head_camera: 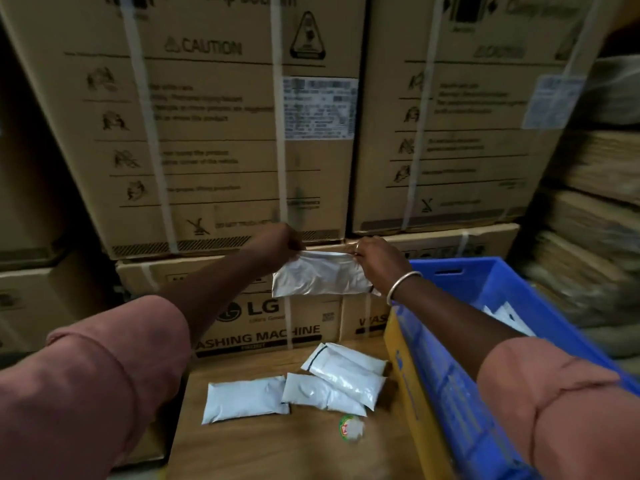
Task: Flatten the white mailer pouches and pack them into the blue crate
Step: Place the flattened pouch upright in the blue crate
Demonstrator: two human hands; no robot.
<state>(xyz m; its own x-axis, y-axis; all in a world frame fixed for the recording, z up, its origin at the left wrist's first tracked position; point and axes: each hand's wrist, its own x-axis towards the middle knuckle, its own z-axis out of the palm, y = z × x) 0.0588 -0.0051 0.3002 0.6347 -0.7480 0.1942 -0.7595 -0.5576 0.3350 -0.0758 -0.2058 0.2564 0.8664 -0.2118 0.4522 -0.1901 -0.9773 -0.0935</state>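
A white mailer pouch (320, 274) hangs in the air, stretched between both hands. My left hand (277, 242) pinches its upper left corner and my right hand (379, 259) grips its right end. Below, on the wooden surface, three puffy white pouches lie together: one at the left (244, 398), one in the middle (320, 393) and one at the right (349, 370), partly overlapping. The blue crate (512, 282) stands at the right, under my right forearm, and white pouches (509, 318) show inside it.
Tall cardboard appliance boxes (221, 133) wall off the far side. A small round green-and-white object (350, 427) lies on the wooden surface (277, 445) near the pouches. A yellow panel (403, 368) fronts the crate's left side. Stacked flat cardboard (595, 209) sits at the right.
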